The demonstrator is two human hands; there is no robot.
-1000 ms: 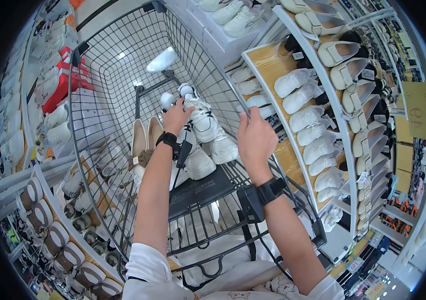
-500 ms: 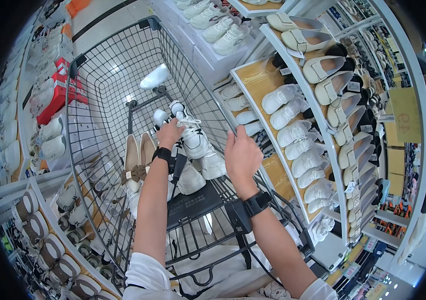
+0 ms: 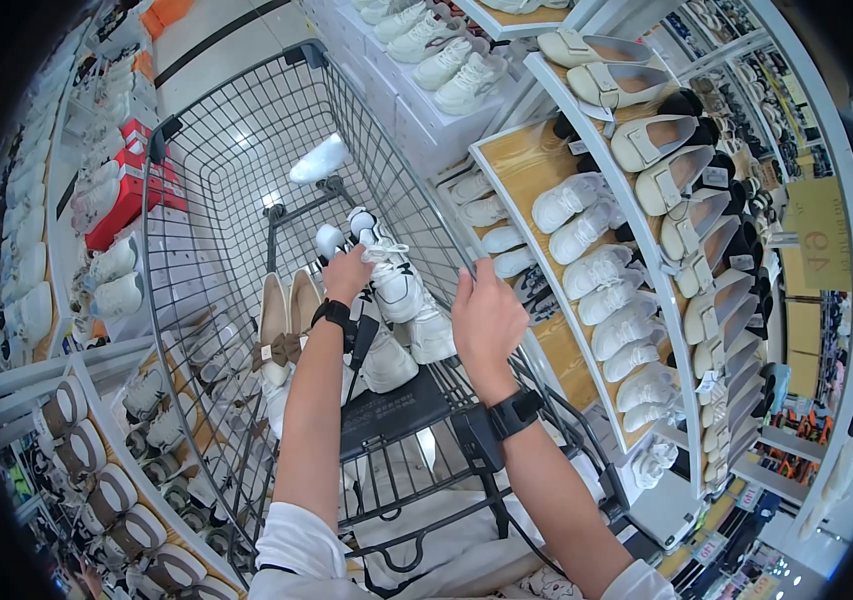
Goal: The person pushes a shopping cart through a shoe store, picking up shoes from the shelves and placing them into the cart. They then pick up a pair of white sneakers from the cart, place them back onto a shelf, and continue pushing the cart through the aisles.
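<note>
A metal wire shopping cart (image 3: 208, 180) stands before me with shoes inside. My left hand (image 3: 346, 274) reaches into it, its fingers closed on a white sneaker (image 3: 394, 285) with black marks and white laces; part of the grip is hidden by the back of the hand. Another white sneaker (image 3: 386, 360) lies close by. To the left is a pair of beige flats (image 3: 274, 312) with brown bows. My right hand (image 3: 489, 325) is wrapped round the cart's right side rim, thumb up. Black bands sit on both wrists.
On the right, shelves hold white sneakers (image 3: 591, 265) and beige buckled flats (image 3: 646, 143). White boxes (image 3: 436, 110) carry more sneakers ahead. Left of the cart are a red shoebox (image 3: 133, 200) and a rack of brown-and-white slippers (image 3: 86, 447).
The whole scene has shifted slightly right and down in view. Both hands keep their places on the sneaker and the cart rim.
</note>
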